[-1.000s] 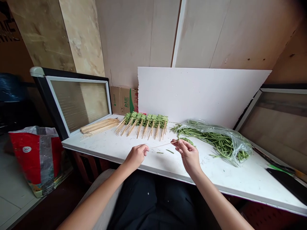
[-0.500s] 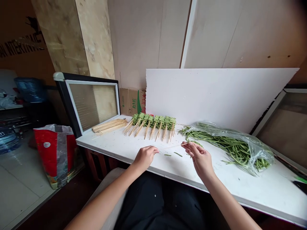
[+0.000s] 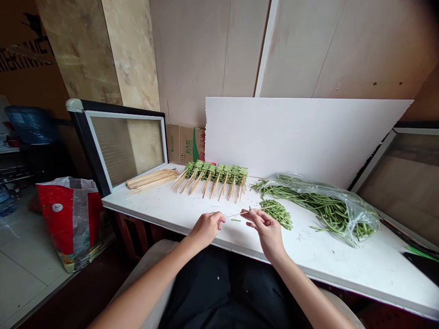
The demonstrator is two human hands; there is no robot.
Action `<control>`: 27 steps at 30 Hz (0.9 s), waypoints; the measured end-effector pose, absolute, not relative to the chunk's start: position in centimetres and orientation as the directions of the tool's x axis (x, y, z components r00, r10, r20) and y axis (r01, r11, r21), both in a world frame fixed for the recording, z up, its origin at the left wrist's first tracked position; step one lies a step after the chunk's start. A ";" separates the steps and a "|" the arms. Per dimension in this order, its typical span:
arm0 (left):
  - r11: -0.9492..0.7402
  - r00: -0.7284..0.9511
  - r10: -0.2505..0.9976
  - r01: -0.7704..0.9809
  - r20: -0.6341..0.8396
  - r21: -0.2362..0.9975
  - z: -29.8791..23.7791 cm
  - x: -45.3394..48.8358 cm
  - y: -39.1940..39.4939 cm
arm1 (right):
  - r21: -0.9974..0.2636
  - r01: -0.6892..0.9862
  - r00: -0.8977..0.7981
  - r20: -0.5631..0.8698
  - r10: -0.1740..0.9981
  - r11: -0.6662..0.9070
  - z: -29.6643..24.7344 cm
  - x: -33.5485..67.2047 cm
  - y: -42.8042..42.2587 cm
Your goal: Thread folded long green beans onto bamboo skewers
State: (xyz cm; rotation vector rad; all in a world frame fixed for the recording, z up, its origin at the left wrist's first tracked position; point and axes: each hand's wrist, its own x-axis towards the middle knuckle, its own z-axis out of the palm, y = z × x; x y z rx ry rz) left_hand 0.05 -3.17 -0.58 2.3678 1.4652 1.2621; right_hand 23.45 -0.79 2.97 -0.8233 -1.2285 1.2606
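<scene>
My left hand (image 3: 206,225) pinches the near end of a thin bamboo skewer (image 3: 236,213) just above the white table (image 3: 164,208). My right hand (image 3: 263,227) is closed in a pinch on a short green bean piece at the skewer's middle. A small heap of cut bean pieces (image 3: 277,211) lies just right of that hand. Two loose bean bits (image 3: 236,220) lie on the table under the skewer. Behind my hands, a row of finished bean skewers (image 3: 216,175) lies in a line.
A bundle of bare skewers (image 3: 151,179) lies at the left back. A clear plastic bag of long green beans (image 3: 325,208) sits on the right. A white board (image 3: 302,137) leans on the wall. A glass-lidded freezer (image 3: 120,144) and a red bag (image 3: 66,219) stand left.
The camera has swung slightly. My right hand slid left along the skewer toward my left hand, uncovering the heap of cut bean pieces beside it.
</scene>
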 end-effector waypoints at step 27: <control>-0.366 -0.038 0.825 0.724 0.564 0.585 0.0 -1.6 -2.7 | -0.582 0.563 -0.275 0.537 0.797 0.587 0.9 27.9 4.6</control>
